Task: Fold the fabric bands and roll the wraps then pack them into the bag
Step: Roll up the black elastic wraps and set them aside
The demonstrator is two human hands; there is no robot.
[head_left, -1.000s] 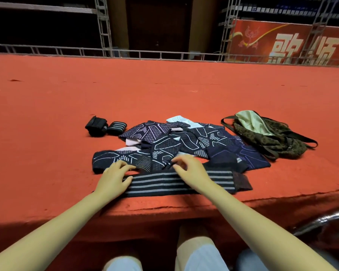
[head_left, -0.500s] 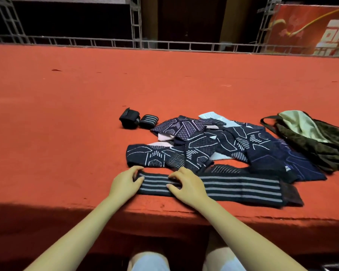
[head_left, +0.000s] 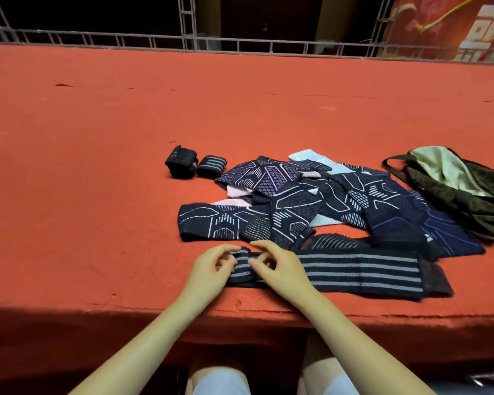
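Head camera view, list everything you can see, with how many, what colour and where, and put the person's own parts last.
Striped wrap: one, black with grey stripes, lying near the front edge, its left end being rolled.
Rolled wraps: two, black and grey, side by side left of the pile.
Fabric bands: a heap, count unclear, navy with white patterns, centre.
Bag: one, dark olive with pale green lining, open, far right.
Red surface: one, carpeted, under everything.
Metal railing: grey, along the far edge.
Red banner: top right.
Left hand: fingers curled on the wrap's end.
Right hand: likewise.
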